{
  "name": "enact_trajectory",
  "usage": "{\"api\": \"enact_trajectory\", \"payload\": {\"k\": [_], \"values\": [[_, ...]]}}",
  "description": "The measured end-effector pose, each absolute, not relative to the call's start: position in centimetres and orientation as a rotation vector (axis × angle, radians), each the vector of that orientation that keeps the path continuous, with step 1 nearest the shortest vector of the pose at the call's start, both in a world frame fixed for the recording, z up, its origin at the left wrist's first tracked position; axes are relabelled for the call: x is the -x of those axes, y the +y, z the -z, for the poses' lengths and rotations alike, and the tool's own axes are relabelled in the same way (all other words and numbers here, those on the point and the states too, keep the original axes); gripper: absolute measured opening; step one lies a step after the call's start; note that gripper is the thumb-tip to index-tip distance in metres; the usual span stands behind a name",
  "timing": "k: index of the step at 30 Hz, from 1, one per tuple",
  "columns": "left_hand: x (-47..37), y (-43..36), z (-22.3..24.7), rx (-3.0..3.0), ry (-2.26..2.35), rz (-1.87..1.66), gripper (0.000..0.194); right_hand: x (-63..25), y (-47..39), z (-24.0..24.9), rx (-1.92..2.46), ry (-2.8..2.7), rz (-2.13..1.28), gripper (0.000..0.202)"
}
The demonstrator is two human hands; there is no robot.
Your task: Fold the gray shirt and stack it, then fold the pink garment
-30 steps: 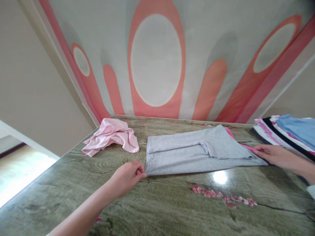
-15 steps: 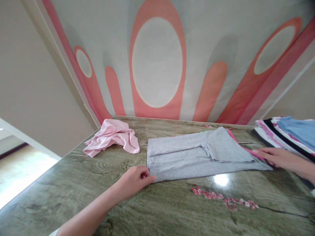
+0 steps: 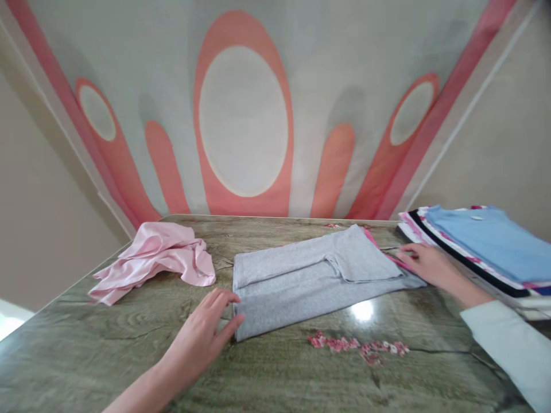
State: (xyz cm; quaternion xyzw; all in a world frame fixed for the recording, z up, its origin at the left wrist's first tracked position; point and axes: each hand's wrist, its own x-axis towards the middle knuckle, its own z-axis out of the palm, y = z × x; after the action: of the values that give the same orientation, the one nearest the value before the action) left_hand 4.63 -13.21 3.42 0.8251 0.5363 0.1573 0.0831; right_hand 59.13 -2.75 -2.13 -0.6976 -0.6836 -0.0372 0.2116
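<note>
A grey shirt with pink trim at its right end lies folded lengthwise on the wood-patterned table. At the shirt's left edge is my left hand, thumb and fingers apart, holding nothing. My right hand is at the other end, its fingers closed on the pink-trimmed edge of the grey shirt. Beyond my left hand, a crumpled pink cloth rests near the table's left side.
On the right, beside my right forearm, is a stack of folded clothes with a light blue garment on top. A wall with a coral and grey pattern rises behind the table's back edge.
My left hand has let go of the shirt's near left corner and its fingers have spread. The view has turned right, so more of the clothes stack shows.
</note>
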Motion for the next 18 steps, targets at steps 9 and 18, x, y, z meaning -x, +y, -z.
{"api": "enact_trajectory", "payload": {"k": [9,18], "values": [[-5.6,-13.9,-2.8,-2.869,1.206,-0.106,0.06,-49.9,-4.8,2.5,1.908,-2.305,-0.037,0.068],[-6.7,-15.3,-3.7,-2.779,1.268,0.006,0.062,-51.4,-3.4,2.2,1.814,-2.418,-0.128,0.065]]}}
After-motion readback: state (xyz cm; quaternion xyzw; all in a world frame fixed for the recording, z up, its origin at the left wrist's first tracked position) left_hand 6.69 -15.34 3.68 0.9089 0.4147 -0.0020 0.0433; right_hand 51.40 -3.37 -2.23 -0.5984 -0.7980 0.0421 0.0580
